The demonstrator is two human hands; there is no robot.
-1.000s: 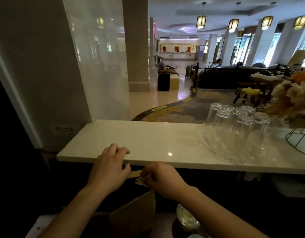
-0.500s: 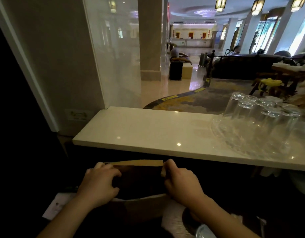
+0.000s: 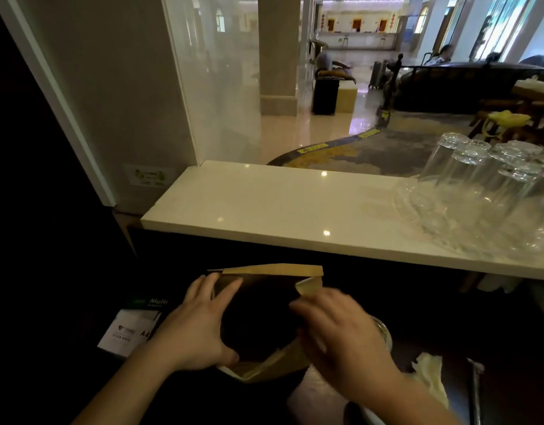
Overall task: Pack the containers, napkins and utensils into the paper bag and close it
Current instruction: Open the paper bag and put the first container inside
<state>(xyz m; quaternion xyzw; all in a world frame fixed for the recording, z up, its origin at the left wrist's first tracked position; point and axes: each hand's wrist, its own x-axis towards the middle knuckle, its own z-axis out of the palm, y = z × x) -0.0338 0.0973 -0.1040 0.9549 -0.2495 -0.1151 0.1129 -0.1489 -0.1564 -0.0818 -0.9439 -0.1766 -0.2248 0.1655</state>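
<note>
A brown paper bag (image 3: 273, 270) stands open on the dark lower counter, its mouth wide and its inside dark. My left hand (image 3: 200, 329) grips the bag's left rim, thumb on the near edge. My right hand (image 3: 338, 329) is blurred at the right rim, fingers spread over the edge; whether it grips the paper I cannot tell. A clear round container (image 3: 382, 331) peeks out behind my right hand. A crumpled white napkin (image 3: 430, 375) lies to the right, and a thin dark utensil (image 3: 476, 391) lies beside it.
A white marble ledge (image 3: 280, 207) runs across just behind the bag. Several upturned drinking glasses (image 3: 485, 191) stand on a clear tray at its right. A pack of A4 paper (image 3: 133, 326) lies left of the bag. Beyond a glass pane is a lobby.
The view has tilted down. The bag's mouth has been pulled wider, my hands moving apart along its rims. The napkin and utensil have come into view at the right.
</note>
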